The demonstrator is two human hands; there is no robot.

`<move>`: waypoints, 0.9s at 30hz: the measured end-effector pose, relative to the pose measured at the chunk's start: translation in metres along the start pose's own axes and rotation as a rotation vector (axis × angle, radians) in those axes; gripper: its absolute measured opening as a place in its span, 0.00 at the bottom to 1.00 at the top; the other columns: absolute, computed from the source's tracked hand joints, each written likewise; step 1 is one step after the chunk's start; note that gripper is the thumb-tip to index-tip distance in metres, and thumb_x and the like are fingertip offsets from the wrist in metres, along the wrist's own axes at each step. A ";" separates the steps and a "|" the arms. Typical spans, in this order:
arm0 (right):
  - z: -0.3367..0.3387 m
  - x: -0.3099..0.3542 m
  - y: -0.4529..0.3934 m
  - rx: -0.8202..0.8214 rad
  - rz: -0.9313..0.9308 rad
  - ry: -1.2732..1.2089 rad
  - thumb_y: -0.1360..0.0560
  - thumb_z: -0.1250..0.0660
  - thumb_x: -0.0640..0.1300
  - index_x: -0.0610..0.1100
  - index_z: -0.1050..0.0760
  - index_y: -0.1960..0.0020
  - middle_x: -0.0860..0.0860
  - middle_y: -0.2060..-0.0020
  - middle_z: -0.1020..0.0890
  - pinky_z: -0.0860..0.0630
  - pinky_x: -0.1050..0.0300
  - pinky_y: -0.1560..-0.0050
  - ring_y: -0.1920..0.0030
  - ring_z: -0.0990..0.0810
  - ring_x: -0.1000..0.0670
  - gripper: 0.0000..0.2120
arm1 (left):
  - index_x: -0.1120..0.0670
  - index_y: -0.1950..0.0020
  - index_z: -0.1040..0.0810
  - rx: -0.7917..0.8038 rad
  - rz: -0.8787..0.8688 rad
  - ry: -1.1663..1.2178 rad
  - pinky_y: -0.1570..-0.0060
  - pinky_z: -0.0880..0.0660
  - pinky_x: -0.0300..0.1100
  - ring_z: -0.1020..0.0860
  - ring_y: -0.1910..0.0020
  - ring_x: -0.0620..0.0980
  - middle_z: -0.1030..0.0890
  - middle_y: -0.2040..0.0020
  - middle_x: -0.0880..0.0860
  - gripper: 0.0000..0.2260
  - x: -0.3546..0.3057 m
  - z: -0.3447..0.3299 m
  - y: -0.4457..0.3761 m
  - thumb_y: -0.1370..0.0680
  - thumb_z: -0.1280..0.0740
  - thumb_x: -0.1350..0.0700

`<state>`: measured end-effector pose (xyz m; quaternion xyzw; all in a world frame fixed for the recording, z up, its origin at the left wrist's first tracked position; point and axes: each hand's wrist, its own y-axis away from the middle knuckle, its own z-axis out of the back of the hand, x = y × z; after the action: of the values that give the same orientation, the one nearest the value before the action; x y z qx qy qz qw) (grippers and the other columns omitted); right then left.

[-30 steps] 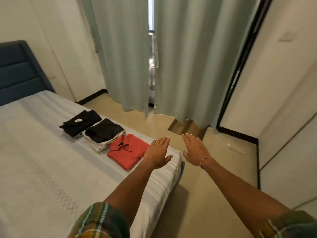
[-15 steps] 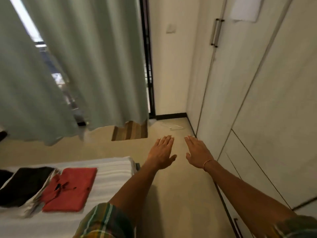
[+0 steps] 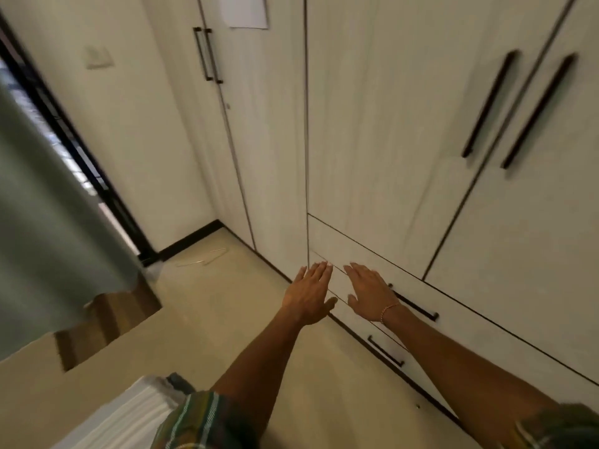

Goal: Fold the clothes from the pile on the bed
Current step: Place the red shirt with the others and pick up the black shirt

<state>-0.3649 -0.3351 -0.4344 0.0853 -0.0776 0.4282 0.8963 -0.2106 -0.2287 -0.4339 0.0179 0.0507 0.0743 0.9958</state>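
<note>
In front of the white wardrobe (image 3: 372,140), my left hand (image 3: 308,294) and right hand (image 3: 369,294) are flat, holding nothing, and no clothes show, only the bed (image 3: 129,413) corner, so I should turn back slowly.

Wardrobe doors (image 3: 372,124): off-white, faint vertical grain. Door handles (image 3: 489,103): black bars. Drawer handles (image 3: 416,307): black. Floor (image 3: 227,306): pale beige. Skirting (image 3: 191,238): black. Curtain (image 3: 42,228): pale grey-green. Door frame (image 3: 64,124): black. Bed cover (image 3: 129,416): white, ribbed stripes. Sleeve (image 3: 201,422): green plaid with yellow and white lines. Bracelet (image 3: 387,310) at right wrist: pinkish gold.
</note>
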 end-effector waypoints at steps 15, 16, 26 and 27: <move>-0.024 -0.134 0.072 0.067 -0.453 -0.125 0.18 0.38 0.47 0.45 0.49 0.18 0.45 0.19 0.44 0.48 0.52 0.20 0.20 0.45 0.46 0.33 | 0.56 0.18 0.54 0.202 -0.350 -0.007 0.20 0.53 0.54 0.52 0.18 0.54 0.50 0.17 0.56 0.33 -0.111 -0.043 -0.106 0.16 0.44 0.43; -0.027 -0.138 0.069 0.073 -0.456 -0.136 0.18 0.38 0.47 0.45 0.49 0.18 0.45 0.19 0.44 0.48 0.52 0.20 0.20 0.45 0.46 0.33 | 0.56 0.18 0.54 0.218 -0.350 -0.003 0.20 0.54 0.54 0.52 0.18 0.54 0.50 0.17 0.56 0.33 -0.111 -0.047 -0.112 0.16 0.44 0.43; -0.076 -0.189 0.006 0.206 -0.526 -0.254 0.19 0.35 0.48 0.44 0.48 0.18 0.45 0.20 0.41 0.43 0.52 0.22 0.21 0.42 0.45 0.35 | 0.57 0.18 0.54 0.370 -0.372 -0.076 0.21 0.55 0.54 0.54 0.18 0.54 0.52 0.17 0.56 0.34 -0.126 -0.118 -0.181 0.16 0.42 0.46; -0.083 -0.194 0.001 0.216 -0.539 -0.255 0.19 0.35 0.48 0.43 0.48 0.18 0.45 0.20 0.42 0.44 0.52 0.22 0.21 0.43 0.45 0.35 | 0.56 0.18 0.55 0.381 -0.377 -0.084 0.21 0.56 0.54 0.54 0.18 0.54 0.53 0.17 0.56 0.34 -0.128 -0.127 -0.188 0.16 0.41 0.46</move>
<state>-0.4808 -0.4627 -0.5568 0.2503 -0.1182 0.1669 0.9463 -0.3225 -0.4303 -0.5552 0.1982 0.0248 -0.1243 0.9719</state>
